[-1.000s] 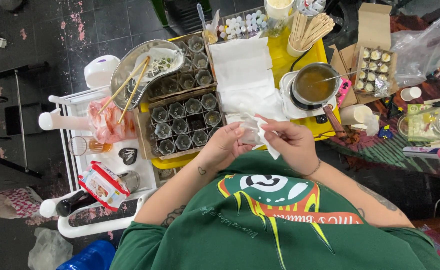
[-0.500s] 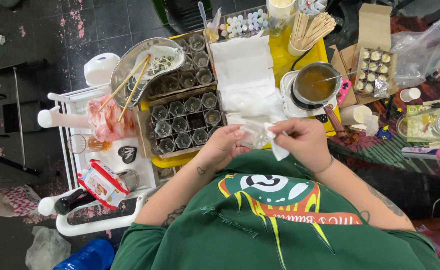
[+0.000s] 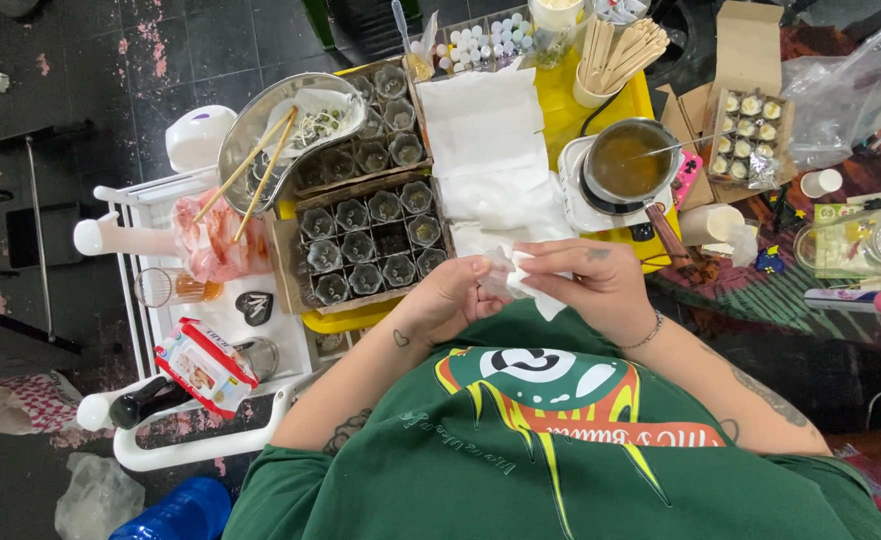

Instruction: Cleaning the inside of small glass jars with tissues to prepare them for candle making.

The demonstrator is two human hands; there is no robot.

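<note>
two hands, one white tissue

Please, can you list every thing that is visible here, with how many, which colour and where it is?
white crumpled tissue: one, white, held between both hands
small clear glass jars: many, clear, in a cardboard tray left of the hands
white paper towel sheet: one, white, on the yellow tray
yellow plastic tray: one, yellow, under the jars and towel
small metal melting pot: one, silver with brown liquid, right of the towel
flat wooden sticks: a bunch, pale, in a cup at top
round metal bowl: one, silver, upper left, two chopsticks across it
left hand: one, grip on the tissue
right hand: one, grip on the tissue
</note>
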